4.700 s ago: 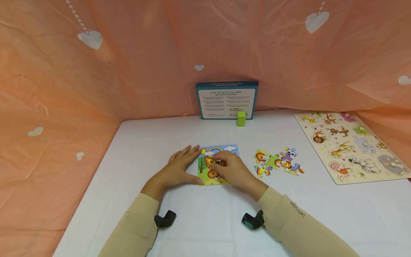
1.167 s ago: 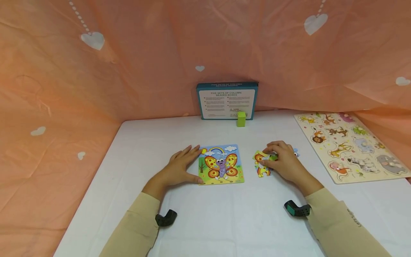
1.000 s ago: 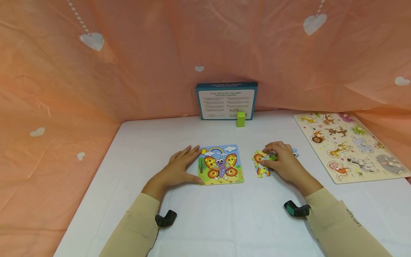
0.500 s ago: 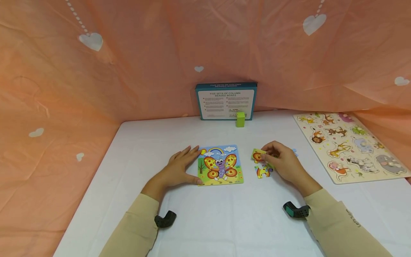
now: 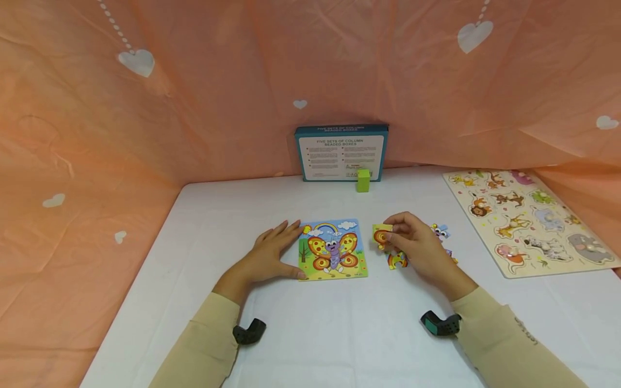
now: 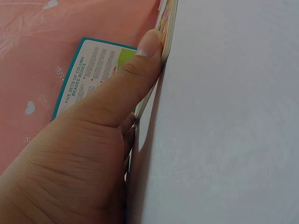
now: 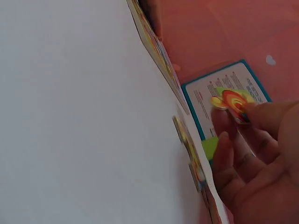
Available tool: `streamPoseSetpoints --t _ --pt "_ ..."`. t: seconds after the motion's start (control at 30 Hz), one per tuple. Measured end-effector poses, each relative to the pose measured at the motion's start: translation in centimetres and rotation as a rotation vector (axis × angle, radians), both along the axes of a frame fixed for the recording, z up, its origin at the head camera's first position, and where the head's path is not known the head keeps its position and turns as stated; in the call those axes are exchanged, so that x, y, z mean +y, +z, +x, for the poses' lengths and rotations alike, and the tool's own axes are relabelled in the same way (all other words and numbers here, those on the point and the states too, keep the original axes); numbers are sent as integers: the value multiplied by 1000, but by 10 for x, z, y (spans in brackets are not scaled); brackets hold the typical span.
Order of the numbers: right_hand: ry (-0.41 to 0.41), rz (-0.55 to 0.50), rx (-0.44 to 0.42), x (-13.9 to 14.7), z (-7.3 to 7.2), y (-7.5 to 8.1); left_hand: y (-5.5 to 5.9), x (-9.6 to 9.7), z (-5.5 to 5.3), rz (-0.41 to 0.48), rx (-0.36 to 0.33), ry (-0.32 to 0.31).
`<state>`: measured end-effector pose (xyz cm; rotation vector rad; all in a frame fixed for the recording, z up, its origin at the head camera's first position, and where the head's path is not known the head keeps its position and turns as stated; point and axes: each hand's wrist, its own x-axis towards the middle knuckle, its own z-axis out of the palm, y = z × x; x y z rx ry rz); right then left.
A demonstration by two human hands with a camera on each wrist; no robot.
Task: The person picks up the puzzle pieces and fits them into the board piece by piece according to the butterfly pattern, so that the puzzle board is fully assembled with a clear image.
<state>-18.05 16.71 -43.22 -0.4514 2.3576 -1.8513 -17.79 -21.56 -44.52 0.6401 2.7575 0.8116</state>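
A square butterfly picture board (image 5: 333,249) lies flat on the table. Along its left edge is my left hand (image 5: 269,256), fingers spread and straight, with the thumb (image 6: 148,44) resting on the near left corner. My right hand (image 5: 412,245) pinches a jigsaw piece (image 5: 381,235) with an orange ringed wing pattern between thumb and fingers. In the right wrist view this jigsaw piece (image 7: 236,103) is tilted and raised above the table. Below it lies a loose yellow and red piece (image 5: 398,261). Purple and blue pieces (image 5: 441,231) show partly behind the right hand.
At the back a blue-edged box (image 5: 342,153) stands upright, with a green block (image 5: 363,180) in front. A wooden animal peg puzzle (image 5: 533,221) lies at the right. Orange cloth (image 5: 233,97) with white hearts hangs behind the table.
My right hand has gone from the picture board to the loose pieces, picked up the orange ringed piece and moved it left toward the board. The left hand has stayed in place.
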Motion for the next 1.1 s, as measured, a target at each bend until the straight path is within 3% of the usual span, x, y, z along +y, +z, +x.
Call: streamPoseSetpoints --t 0.2,0.43,0.67,0.9,1.1 --pt "13 71 30 -10 4 -2 -2 -1 0 0 5 -2" --pt "38 -58 -58 -25 7 -3 2 1 0 -18 -13 4" --pt "29 18 -10 -42 10 -3 2 2 0 -31 -16 11" --pt "47 -56 -31 -51 9 -5 3 1 0 -8 -15 -1" --pt "51 15 -20 -58 10 -6 3 1 0 1 -16 4"
